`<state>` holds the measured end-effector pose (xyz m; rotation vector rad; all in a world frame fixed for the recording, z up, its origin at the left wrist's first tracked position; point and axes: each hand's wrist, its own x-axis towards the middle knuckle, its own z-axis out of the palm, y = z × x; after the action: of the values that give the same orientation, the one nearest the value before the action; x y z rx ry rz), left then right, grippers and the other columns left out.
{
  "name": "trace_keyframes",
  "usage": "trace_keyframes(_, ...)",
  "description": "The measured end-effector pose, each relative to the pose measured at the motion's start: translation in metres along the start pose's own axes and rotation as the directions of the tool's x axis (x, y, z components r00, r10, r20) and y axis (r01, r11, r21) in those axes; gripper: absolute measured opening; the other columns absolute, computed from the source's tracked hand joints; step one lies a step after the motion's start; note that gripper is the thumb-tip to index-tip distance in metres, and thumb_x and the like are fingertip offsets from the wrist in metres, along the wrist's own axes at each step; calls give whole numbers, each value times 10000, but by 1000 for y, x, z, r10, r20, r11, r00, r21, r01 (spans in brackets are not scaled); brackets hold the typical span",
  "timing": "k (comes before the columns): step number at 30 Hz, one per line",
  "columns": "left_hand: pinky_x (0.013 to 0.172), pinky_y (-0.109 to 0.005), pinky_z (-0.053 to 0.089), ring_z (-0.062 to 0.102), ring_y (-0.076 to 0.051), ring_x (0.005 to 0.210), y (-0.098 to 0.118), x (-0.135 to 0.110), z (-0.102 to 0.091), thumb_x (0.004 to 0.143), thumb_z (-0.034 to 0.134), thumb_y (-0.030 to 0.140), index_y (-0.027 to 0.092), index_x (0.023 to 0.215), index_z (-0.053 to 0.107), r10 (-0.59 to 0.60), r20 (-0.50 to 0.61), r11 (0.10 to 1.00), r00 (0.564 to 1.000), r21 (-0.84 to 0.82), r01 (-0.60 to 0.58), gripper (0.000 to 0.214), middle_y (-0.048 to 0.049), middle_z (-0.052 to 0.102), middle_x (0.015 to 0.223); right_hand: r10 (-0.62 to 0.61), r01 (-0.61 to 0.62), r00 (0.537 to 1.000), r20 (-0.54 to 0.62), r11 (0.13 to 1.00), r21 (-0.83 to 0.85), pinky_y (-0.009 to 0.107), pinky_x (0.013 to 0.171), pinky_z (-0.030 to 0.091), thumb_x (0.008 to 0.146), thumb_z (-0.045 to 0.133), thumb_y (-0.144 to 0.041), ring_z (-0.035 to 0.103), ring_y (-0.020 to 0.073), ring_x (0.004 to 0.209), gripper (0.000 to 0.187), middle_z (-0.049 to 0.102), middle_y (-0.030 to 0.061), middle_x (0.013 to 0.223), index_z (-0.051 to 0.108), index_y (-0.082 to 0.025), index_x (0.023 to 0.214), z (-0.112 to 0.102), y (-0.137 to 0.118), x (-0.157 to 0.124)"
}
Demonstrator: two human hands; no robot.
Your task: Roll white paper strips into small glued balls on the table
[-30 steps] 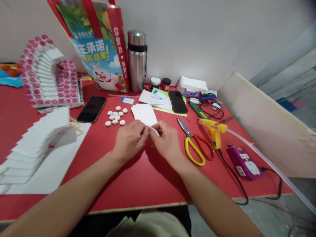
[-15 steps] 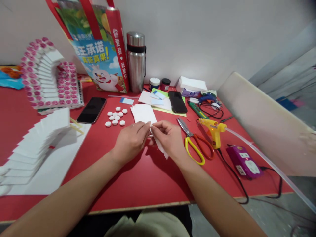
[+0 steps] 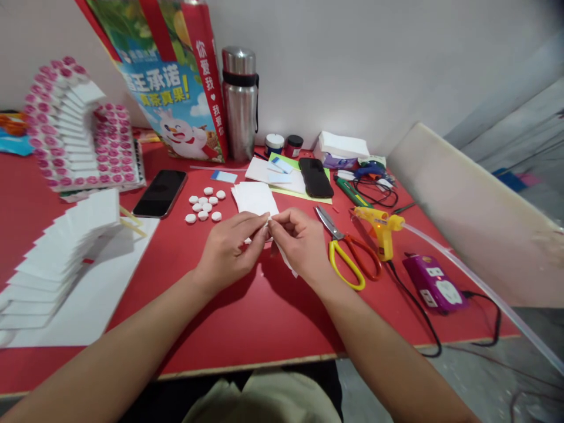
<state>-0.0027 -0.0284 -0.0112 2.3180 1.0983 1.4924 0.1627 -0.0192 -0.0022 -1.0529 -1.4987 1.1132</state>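
My left hand (image 3: 233, 247) and my right hand (image 3: 299, 244) meet over the middle of the red table, fingertips pinched together. Between them is a thin white piece of paper (image 3: 288, 264), its loose end hanging below my right fingers. Just beyond lies a stack of white paper sheets (image 3: 255, 198), partly hidden by my fingers. Several small white round pieces (image 3: 202, 205) lie in a loose group left of the stack. To the right of my right hand rest scissors (image 3: 341, 249) with one yellow and one red handle.
A yellow glue gun (image 3: 381, 229) with a long clear stick and a purple power socket (image 3: 436, 285) sit at right. A folded white paper fan shape (image 3: 66, 252) stands left, near a phone (image 3: 160, 194). Behind are a steel flask (image 3: 240, 111) and a printed bag (image 3: 176, 100).
My left thumb has shifted, now pressing up toward the fingertips, and the left hand looks more spread. The paper's hanging end has moved slightly. The whole view has tilted a little.
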Motion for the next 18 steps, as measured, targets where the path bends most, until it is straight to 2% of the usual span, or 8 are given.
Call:
trace_keyframes(4,747,-273,551,721,-167,821,2,1,-1,961,624,171,170,1027,780,-197,-10,967,980,-165,192,169,-65,785,890,-12,11,999,39,1000,16,225,502,512,949,636,-360,663,117,531,163,722,-9,727,624,-205,900,3,4,0)
trace_keyframes(6,723,-261,549,716,-158,801,0,1,-1,955,639,184,174,1023,788,-261,1,943,965,-212,256,164,-63,784,902,-27,29,999,46,999,-28,237,547,530,953,629,-360,674,125,565,162,725,-3,730,622,-206,904,3,3,0)
trace_keyframes(9,730,-252,544,708,-147,814,-3,2,-2,957,633,178,180,1050,796,-272,30,931,962,-245,271,188,-62,775,920,-60,67,997,51,986,-152,253,605,530,960,611,-353,681,135,621,160,731,13,751,629,-205,901,1,-1,0)
trace_keyframes(13,727,-256,536,693,-147,825,-4,2,-3,961,631,193,208,1097,799,-279,69,912,958,-294,287,216,-58,750,924,-77,93,995,69,959,-267,255,590,484,970,593,-363,653,142,625,171,722,18,754,636,-214,898,-4,-2,0)
trace_keyframes(16,720,-266,535,691,-158,835,-3,0,-2,971,618,212,214,1097,797,-299,71,900,952,-311,306,219,-62,742,924,-63,83,995,80,961,-264,260,585,481,969,599,-380,634,142,610,179,723,20,761,642,-220,900,-4,0,-1)
trace_keyframes(18,734,-277,534,689,-165,846,-3,0,-1,977,606,217,211,1088,795,-280,55,917,959,-281,284,219,-67,739,924,-41,57,996,82,978,-203,262,595,499,961,614,-391,647,145,624,183,732,23,782,653,-220,911,-4,-1,-1)
